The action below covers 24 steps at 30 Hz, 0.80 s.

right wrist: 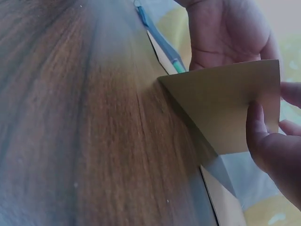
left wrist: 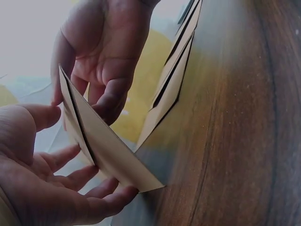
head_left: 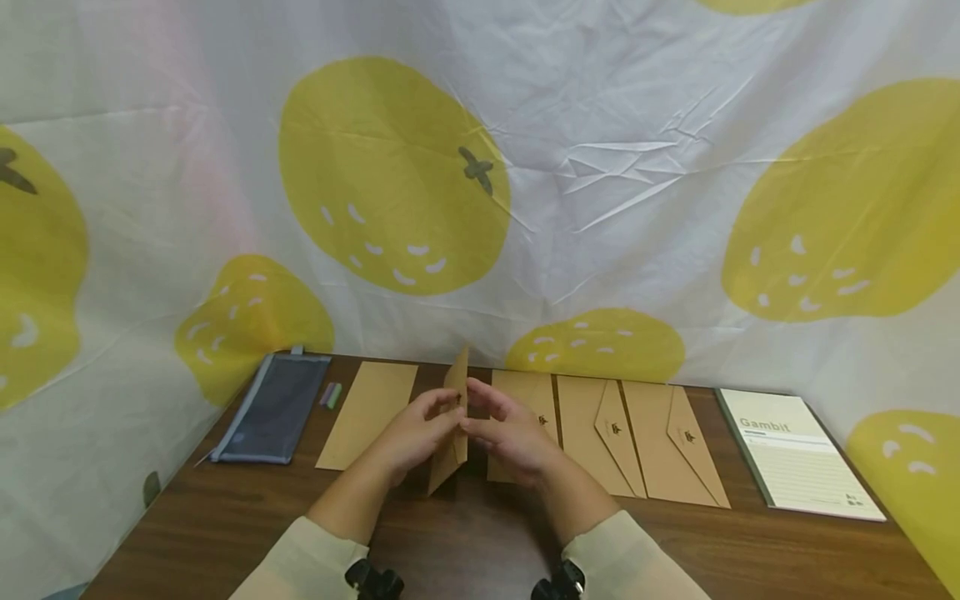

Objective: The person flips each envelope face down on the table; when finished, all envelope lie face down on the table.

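Observation:
A brown paper envelope (head_left: 448,468) stands on edge above the table, between the two hands. On its flap side is my left hand (head_left: 416,435), its thumb and fingers gripping the envelope near the middle. From the other side my right hand (head_left: 517,435) holds it, the thumb close to the left hand's. In the left wrist view the envelope (left wrist: 115,153) is seen nearly edge-on, with a dark gap along its flap. The right wrist view shows its plain face (right wrist: 221,103), with a right-hand finger (right wrist: 256,125) against it.
Left of the hands lie another brown envelope (head_left: 367,421), small purple and green sticks (head_left: 334,397) and a dark mesh zip pouch (head_left: 272,412). To the right, several envelopes (head_left: 581,417) with crown emblems lie in a row beside a "Gambit" notepad (head_left: 802,467). A patterned curtain (head_left: 600,250) hangs behind.

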Tool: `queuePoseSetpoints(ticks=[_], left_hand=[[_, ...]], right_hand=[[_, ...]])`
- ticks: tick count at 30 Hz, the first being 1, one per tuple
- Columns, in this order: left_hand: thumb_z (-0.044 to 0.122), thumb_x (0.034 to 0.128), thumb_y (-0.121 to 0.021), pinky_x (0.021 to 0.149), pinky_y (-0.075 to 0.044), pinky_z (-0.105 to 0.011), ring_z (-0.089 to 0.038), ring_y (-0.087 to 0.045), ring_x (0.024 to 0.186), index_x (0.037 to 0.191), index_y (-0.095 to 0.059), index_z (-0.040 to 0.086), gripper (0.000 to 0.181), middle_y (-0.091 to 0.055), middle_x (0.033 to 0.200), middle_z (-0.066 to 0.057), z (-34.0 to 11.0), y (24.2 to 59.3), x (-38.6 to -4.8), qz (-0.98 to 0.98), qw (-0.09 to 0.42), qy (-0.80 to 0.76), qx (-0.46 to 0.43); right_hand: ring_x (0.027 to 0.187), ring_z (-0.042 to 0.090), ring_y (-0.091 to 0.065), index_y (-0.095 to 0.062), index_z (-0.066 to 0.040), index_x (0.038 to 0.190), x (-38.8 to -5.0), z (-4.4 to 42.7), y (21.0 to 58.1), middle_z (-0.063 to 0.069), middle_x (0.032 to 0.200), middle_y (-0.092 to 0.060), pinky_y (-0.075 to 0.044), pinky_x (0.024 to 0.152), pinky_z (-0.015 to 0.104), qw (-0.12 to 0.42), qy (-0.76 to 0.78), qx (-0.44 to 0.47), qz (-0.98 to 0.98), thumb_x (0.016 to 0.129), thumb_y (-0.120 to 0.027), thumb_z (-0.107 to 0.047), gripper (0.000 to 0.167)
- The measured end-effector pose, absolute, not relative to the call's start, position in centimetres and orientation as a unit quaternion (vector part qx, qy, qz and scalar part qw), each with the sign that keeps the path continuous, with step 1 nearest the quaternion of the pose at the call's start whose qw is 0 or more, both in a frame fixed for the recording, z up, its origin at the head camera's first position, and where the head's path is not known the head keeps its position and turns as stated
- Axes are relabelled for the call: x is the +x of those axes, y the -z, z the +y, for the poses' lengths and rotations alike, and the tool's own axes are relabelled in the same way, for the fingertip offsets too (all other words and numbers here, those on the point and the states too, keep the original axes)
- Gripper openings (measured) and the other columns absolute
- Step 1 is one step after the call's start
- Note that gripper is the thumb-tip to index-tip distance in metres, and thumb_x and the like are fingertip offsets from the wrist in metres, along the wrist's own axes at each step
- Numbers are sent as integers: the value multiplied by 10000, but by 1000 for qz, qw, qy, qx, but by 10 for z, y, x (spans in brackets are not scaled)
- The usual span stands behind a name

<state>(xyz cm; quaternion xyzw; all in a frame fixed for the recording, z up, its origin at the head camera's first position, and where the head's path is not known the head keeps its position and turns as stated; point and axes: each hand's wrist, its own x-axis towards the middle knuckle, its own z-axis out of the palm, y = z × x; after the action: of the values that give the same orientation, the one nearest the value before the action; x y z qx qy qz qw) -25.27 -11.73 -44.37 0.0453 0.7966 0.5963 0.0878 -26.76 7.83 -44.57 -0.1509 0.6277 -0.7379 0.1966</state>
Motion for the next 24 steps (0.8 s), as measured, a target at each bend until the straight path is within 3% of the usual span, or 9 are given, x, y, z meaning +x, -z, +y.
queuePoseSetpoints(ticks=[3,5,12,17,21,24], left_hand=[[428,1055,-657,1161,-479,-657,-426,-461,1517,1576,-495,137,619,-397,1714,-151,-117,442,-252,777,96,-621,37],[420,1067,-642,1119,-521,-642,-426,-506,1476,1587,-476,144,612,-391,1714,-149,-117,441,-253,767,101,-633,33],[407,1087,-608,1017,-607,-527,-431,-526,1452,1618,-431,201,597,-391,1713,-132,-118,440,-254,748,102,-655,31],[328,1087,-606,1076,-576,-582,-409,-479,1510,1585,-487,208,526,-429,1698,-109,-119,437,-257,743,79,-664,26],[244,1067,-612,1098,-543,-591,-365,-482,1500,1541,-549,212,479,-502,1650,-82,-120,432,-257,744,54,-665,17],[182,1049,-618,1062,-547,-503,-340,-529,1452,1535,-564,189,488,-551,1606,-93,-123,429,-257,743,38,-668,14]], right_hand=[[1431,243,-519,-264,-101,1700,-266,76,445,229,1713,-334,-438,1241,435,208,737,-158,623,1050,-613,-33,741],[1440,231,-509,-254,-108,1703,-265,74,446,245,1703,-344,-444,1237,423,214,735,-168,621,1061,-606,-53,735],[1402,306,-542,-304,-187,1696,-262,70,445,225,1686,-376,-563,1036,301,224,721,-177,631,1058,-633,-99,723],[1485,411,-493,-322,-220,1694,-262,70,447,196,1709,-365,-555,1096,413,235,705,-182,644,1071,-638,-150,702],[1479,340,-505,-372,-242,1676,-261,69,450,175,1720,-355,-520,1145,513,245,694,-175,654,1065,-658,-175,678],[1472,314,-514,-399,-228,1664,-261,69,453,188,1716,-362,-499,1167,542,253,688,-165,660,1065,-663,-207,655]])
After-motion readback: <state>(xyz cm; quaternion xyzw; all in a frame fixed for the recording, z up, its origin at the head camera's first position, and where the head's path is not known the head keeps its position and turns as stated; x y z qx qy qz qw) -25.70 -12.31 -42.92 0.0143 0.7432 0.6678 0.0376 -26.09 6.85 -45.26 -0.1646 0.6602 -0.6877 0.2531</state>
